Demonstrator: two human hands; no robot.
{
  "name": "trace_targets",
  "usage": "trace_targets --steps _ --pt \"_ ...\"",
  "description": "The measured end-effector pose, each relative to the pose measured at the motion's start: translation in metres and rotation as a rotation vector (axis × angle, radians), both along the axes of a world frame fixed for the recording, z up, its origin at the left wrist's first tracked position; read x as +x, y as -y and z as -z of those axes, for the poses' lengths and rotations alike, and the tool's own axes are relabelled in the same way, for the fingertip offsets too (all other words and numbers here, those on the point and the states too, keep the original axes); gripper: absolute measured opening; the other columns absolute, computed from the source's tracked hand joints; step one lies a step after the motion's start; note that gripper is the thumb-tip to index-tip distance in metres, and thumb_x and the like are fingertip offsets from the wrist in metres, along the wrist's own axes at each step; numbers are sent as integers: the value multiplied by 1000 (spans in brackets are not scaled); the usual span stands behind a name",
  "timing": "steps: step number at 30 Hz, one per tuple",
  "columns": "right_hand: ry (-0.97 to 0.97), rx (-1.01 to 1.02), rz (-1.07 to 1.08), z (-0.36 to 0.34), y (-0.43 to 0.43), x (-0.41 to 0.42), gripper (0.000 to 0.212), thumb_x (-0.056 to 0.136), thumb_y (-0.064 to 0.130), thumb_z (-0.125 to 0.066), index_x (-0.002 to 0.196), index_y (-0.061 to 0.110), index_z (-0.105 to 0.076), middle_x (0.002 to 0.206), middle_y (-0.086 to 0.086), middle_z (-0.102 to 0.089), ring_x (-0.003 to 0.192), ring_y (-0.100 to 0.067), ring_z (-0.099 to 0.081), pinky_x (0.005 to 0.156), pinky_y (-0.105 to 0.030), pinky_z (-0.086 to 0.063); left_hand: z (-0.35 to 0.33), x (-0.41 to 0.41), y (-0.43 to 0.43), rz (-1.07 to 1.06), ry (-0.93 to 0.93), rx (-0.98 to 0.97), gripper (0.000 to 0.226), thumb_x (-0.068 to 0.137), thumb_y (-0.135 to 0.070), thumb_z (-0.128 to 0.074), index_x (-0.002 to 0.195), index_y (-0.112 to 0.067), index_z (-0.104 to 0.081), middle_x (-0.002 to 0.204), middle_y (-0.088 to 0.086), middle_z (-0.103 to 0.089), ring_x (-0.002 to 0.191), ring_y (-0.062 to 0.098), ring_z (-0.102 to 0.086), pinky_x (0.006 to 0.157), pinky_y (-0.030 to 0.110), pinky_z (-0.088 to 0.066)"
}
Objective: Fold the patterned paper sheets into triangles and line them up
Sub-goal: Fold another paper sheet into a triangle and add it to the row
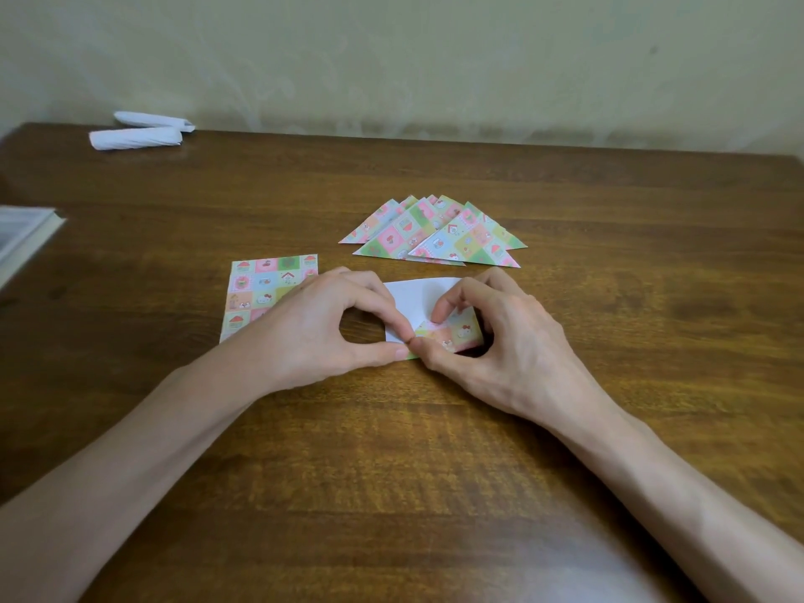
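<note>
Fingertips (399,353) of the left hand (313,332) and right hand (509,346) are curled and pinch the lower-left corner of a paper sheet (417,293). The sheet lies white side up at frame centre on the brown wooden table (391,450), with a patterned flap folded over its white face. Overlapping folded patterned triangles (435,235) lie just above the sheet. Flat patterned paper (261,289) lies left of centre, partly covered by the left hand. Two white paper rolls (135,138) lie at upper left.
</note>
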State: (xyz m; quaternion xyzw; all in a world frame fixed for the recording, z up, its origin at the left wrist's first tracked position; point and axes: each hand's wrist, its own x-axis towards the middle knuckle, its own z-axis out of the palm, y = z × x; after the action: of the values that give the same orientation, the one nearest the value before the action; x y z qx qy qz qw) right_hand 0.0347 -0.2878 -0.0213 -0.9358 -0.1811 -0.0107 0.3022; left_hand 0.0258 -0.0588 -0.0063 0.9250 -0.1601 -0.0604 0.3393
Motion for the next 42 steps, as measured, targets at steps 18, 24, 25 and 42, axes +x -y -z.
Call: trace_targets --steps 18,24,25,42 --pt "60 -84 12 9 -8 0 54 63 86 -56 94 41 -53 103 19 -48 92 -3 -53 90 -34 -40 1 3 -7 79 -48 -52 24 92 -27 -76 98 -50 -78 106 -20 -65 113 4 -56 80 11 -33" --pt "41 -73 15 8 -9 2 54 63 84 -59 93 40 -53 103 18 -48 93 -5 -53 90 -35 -40 -2 2 -7 74 -55 -28 20 84 -38 -82 98 -52 -77 109 -23 -64 115 -1 -54 80 6 -31" --pt "45 -70 19 9 -9 2 54 63 83 -59 93 39 -53 103 18 -48 94 -4 -52 90 -35 -40 -3 2 -7 76 -56 -23 21 84 -38 -82 98 -52 -77 109 -23 -64 115 -2 -53 80 5 -31" --pt "73 -119 66 10 -16 -4 61 61 88 -54 94 38 -49 102 18 -42 98 -8 -48 87 -35 -32 -5 2 -9 103 -95 -35 34 88 -21 -76 104 -52 -76 114 -23 -63 122 3 -54 105 40 -44"
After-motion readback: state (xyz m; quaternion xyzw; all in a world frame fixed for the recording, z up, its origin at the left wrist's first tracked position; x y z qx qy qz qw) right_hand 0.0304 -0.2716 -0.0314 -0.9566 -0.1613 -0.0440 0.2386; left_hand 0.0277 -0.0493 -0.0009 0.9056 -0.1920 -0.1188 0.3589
